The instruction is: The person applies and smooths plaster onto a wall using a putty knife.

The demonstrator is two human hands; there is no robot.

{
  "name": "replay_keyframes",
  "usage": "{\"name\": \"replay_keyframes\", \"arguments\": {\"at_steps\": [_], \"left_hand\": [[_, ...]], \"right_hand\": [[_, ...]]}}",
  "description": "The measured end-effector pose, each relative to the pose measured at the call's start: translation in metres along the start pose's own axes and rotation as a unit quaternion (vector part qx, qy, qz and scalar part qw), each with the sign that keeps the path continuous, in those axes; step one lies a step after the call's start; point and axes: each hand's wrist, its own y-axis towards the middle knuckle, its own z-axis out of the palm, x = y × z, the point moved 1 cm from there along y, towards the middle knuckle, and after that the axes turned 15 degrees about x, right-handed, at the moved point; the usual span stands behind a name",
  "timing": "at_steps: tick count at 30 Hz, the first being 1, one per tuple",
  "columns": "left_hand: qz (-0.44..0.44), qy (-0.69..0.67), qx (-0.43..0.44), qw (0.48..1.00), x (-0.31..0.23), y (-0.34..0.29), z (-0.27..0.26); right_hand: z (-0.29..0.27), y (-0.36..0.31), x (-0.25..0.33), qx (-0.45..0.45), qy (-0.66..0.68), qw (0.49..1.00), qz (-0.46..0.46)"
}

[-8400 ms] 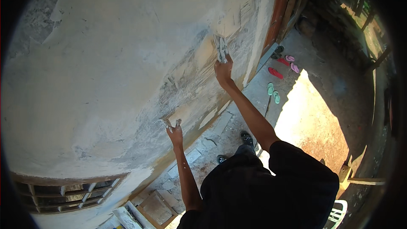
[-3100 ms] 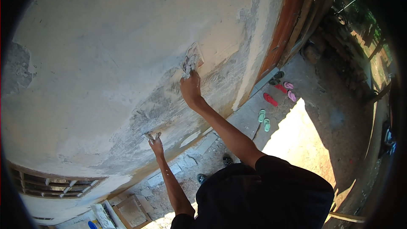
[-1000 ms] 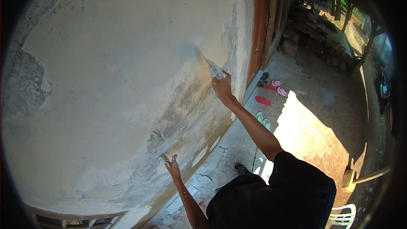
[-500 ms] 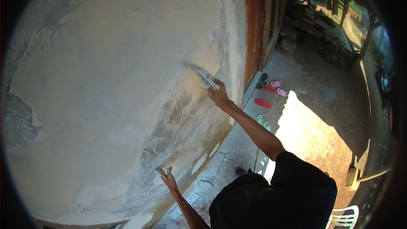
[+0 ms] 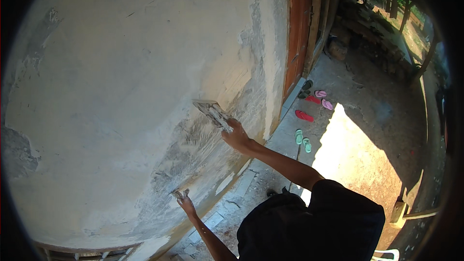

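Note:
I face a plastered wall [image 5: 121, 92] with pale smooth plaster above and a darker grey, wet patch [image 5: 193, 150] lower down. My right hand [image 5: 237, 137] grips a flat plastering trowel [image 5: 212, 113], whose blade lies against the wall at the edge of the wet patch. Lower on the wall, my left hand [image 5: 184, 203] holds a small plaster-smeared tool [image 5: 180, 194] close to the surface. My dark shirt [image 5: 314, 227] fills the lower right.
A brown wooden door frame [image 5: 297, 34] borders the wall on the right. Several pairs of sandals, red [image 5: 304, 115], pink [image 5: 324, 99] and green [image 5: 303, 140], lie on the concrete ground. Bricks [image 5: 227, 208] lie along the wall's foot. A sunlit patch [image 5: 353, 150] covers the ground.
My right hand has swept the trowel leftward and downward along the wall over the last second. My left hand has stayed low against the wall.

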Motion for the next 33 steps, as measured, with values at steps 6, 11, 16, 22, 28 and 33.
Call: {"name": "replay_keyframes", "arguments": {"at_steps": [6, 11, 16, 22, 28, 33], "left_hand": [[0.030, -0.030, 0.013, 0.999, 0.019, 0.003, 0.001], [-0.011, 0.120, 0.038, 0.992, -0.017, 0.005, 0.009], [-0.035, 0.068, 0.012, 0.997, -0.009, 0.000, 0.003], [-0.008, 0.276, 0.057, 0.959, -0.008, -0.003, 0.000], [0.013, 0.301, 0.055, 0.952, -0.006, -0.005, -0.004], [0.005, 0.292, 0.070, 0.954, -0.007, -0.007, -0.006]], "right_hand": [[-0.149, 0.086, -0.010, -0.234, 0.278, 0.930, -0.056], [-0.064, 0.083, -0.052, -0.211, 0.134, 0.968, -0.033], [0.093, -0.035, -0.036, 0.123, -0.063, 0.988, -0.070], [-0.003, 0.010, -0.084, -0.195, 0.253, 0.940, 0.117], [-0.080, 0.067, -0.081, -0.217, 0.193, 0.954, 0.074], [0.064, 0.012, -0.074, -0.106, 0.239, 0.958, 0.119]]}}
